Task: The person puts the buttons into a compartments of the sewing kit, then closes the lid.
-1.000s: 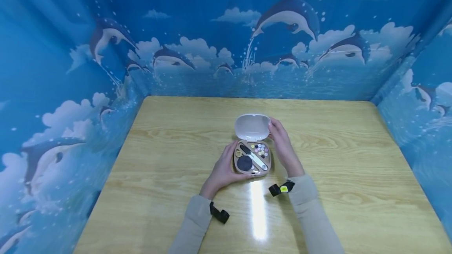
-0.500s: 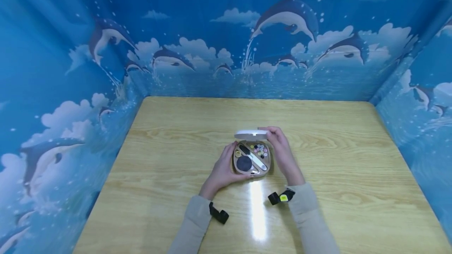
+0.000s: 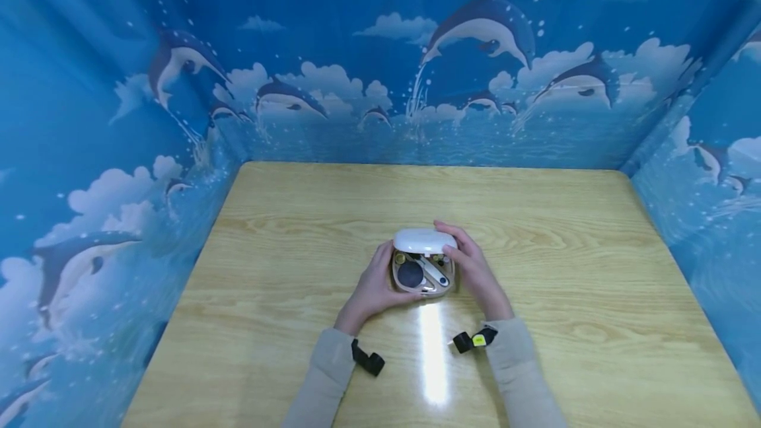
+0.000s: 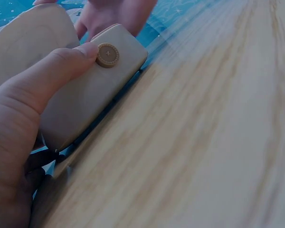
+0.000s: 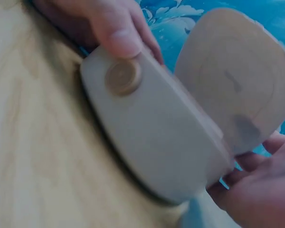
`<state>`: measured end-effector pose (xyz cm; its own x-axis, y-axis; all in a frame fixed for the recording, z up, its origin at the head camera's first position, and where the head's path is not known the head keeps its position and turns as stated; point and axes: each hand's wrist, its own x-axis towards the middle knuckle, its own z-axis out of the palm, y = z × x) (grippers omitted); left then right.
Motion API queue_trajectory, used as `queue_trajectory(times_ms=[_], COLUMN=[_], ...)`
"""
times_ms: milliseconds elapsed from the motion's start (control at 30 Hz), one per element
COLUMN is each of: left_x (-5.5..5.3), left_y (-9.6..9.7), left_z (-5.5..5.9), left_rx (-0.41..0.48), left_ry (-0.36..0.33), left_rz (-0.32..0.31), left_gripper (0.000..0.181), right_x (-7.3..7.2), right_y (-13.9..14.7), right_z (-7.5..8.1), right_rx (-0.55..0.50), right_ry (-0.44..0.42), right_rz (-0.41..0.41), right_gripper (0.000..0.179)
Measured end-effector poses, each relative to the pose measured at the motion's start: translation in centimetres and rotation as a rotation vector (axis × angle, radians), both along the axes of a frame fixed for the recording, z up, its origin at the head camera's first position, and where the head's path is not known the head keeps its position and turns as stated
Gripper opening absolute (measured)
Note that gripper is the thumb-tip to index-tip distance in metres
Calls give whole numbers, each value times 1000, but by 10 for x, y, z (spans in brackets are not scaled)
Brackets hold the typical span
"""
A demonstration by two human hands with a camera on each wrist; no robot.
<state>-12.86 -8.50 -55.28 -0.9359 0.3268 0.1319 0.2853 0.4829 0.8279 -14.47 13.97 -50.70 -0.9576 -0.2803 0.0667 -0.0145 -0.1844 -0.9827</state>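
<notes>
A small sewing kit box (image 5: pixel 156 128) with rounded corners sits on the table, its white lid (image 3: pixel 423 241) half lowered over the compartments. My left hand (image 3: pixel 376 289) grips the box's left side, and the thumb presses the front wall beside a round tan button-like catch (image 4: pixel 108 55). My right hand (image 3: pixel 475 277) holds the lid by its right edge, thumb in front and fingers behind. Under the lid show a dark round disc (image 3: pixel 410 274), a white-handled tool (image 3: pixel 437 275) lying diagonally, and a gold ring-shaped piece (image 3: pixel 400 258). The lid hides the rear compartments, except a few small buttons at the right.
The wood-grain table (image 3: pixel 565 249) stretches out on all sides of the box. Blue dolphin-print curtains (image 3: pixel 333 51) stand along its back and sides. Each wrist wears a black camera (image 3: pixel 462 342) on a strap.
My right hand has swung the lid from upright forward and down, covering the rear compartments and most of the buttons. My left hand keeps its grip on the box, which stays in place.
</notes>
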Motion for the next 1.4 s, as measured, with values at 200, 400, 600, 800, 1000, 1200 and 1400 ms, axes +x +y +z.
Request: queue_trajectory(times_ms=[200,400,600,800,1000,1200,1400], left_x=[-1,-1,-1,-1,-1,-1,0], left_y=[0,0,1,1,1,1,1], left_z=[1,1,0,-1,-1,-1,1], left_rx=[18,14,8,1,-12,-37,-39], left_ry=[-13,-9,-6,-6,-1,1,-3], left_rz=[10,12,8,8,13,22,24], left_gripper=[119,119,119,121,124,125,125], right_x=[3,4,5,6,6,5,8], right_y=[7,13,15,17,18,19,16], right_z=[-18,-29,-34,-37,-40,-44,-36], right_rx=[-61,-57,-62,-65,-35,-22,21], right_ry=[1,51,97,114,109,141,163], right_rz=[85,121,126,139,150,167,171], right_gripper=[64,78,84,87,89,89,87])
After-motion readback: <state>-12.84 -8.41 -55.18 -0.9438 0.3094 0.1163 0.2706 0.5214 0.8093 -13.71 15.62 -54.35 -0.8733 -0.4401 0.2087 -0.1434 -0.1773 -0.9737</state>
